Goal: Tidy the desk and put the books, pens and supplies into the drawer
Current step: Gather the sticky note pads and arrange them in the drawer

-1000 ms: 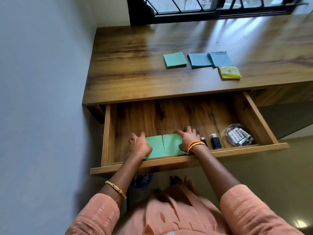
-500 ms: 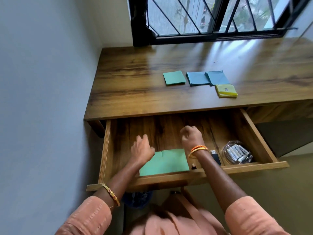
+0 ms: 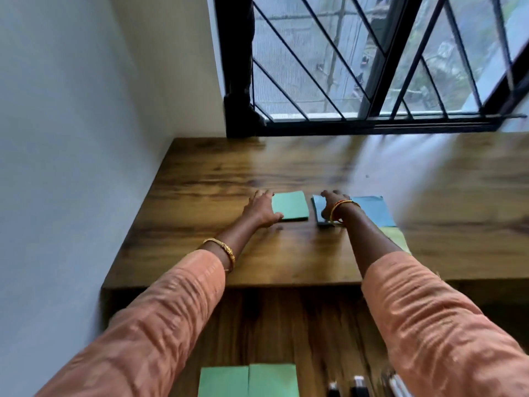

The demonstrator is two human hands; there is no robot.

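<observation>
the green pad (image 3: 290,206) lies flat on the desk (image 3: 200,253), a thin square block with clean edges, and everything else is easiest placed from it. the left hand (image 3: 261,209) rests against its left edge, fingers spread and thumb curled toward its near corner, touching but not yet gripping it as far as i can see. just right of the green pad is a blue pad (image 3: 318,209); the right hand (image 3: 332,206) lies over it, and i cannot tell whether the fingers have closed on it or only rest there. a second blue pad (image 3: 372,210) sits further right, touching or slightly overlapping the first, and a yellow-green pad (image 3: 396,239) shows nearer than that, half hidden by the right forearm. well nearer than the green pad, below the desk edge, the open drawer (image 3: 286,325) already holds two green pads (image 3: 249,381) side by side, with some small dark items (image 3: 357,386) to their right, too cropped to name. so i'd judge the job partway done: four pads remain on the desk, and the drawer is not yet shut.
</observation>
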